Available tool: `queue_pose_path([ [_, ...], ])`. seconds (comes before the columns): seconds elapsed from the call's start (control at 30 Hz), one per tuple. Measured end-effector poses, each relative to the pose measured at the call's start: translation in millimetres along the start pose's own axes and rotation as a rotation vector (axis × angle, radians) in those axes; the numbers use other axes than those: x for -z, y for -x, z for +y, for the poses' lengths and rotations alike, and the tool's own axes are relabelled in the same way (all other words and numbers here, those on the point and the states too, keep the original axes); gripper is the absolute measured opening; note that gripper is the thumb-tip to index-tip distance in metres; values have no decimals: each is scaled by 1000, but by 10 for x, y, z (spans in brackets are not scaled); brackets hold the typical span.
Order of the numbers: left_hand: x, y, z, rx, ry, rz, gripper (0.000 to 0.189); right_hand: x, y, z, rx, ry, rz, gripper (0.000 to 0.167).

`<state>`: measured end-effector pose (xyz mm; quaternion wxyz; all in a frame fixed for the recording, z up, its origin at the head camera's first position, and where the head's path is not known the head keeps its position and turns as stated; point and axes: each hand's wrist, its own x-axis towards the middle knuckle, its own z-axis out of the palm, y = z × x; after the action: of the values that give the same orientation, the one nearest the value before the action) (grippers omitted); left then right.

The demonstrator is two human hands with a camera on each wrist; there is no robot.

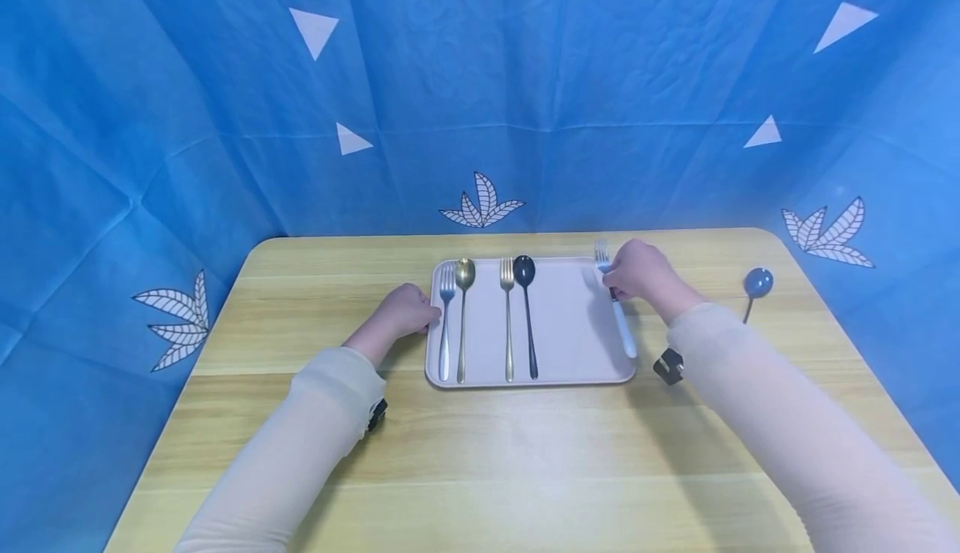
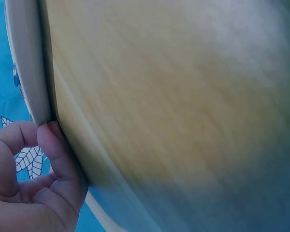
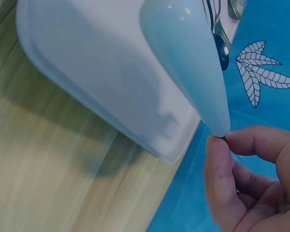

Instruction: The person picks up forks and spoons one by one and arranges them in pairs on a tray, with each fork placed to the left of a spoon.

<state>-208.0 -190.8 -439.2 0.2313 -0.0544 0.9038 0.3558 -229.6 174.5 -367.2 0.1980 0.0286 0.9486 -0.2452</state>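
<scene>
My left hand (image 1: 405, 311) pinches the left rim of a pale rectangular tray (image 1: 566, 353); the left wrist view shows thumb and finger at the tray's edge (image 2: 26, 63). With thumb and fingers, my right hand (image 1: 639, 269) holds a fork (image 1: 622, 328) by its neck, above the tray's right side, tines toward the far edge. Its thick pale-blue handle (image 3: 188, 63) slants across the tray in the right wrist view. On the tray lie a silver fork (image 1: 445, 319), a gold spoon (image 1: 464, 273), a gold fork (image 1: 507, 311) and a black spoon (image 1: 524, 269), handles toward me.
A dark, shiny spoon (image 1: 758, 282) lies on the wooden table (image 1: 480, 461) to the right, its handle partly hidden by my right sleeve (image 1: 720, 353). Behind the table hangs a blue cloth (image 1: 600, 161) with white triangles and leaves.
</scene>
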Motion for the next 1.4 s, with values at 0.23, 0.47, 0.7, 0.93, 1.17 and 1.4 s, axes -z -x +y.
queue_pose_path([
  [0.23,2,-17,-12,-8,-3,-6,29,-90,-9,-55,17,11,3,13],
  [0.47,-1,-31,-21,-11,-9,-5,30,-182,-40,-69,27,28,11,15],
  [0.7,-2,-34,-24,-17,-10,1,31,-261,-72,-101,11,8,-9,15],
  [0.93,5,-37,-27,-12,-6,-1,31,-355,-90,-121,28,30,-4,23],
  [1.17,8,-35,-38,-18,-6,-9,32,-426,-85,-126,37,31,9,24],
  [1.4,10,-32,-35,-17,-10,-6,31,-530,-131,-111,26,21,16,31],
])
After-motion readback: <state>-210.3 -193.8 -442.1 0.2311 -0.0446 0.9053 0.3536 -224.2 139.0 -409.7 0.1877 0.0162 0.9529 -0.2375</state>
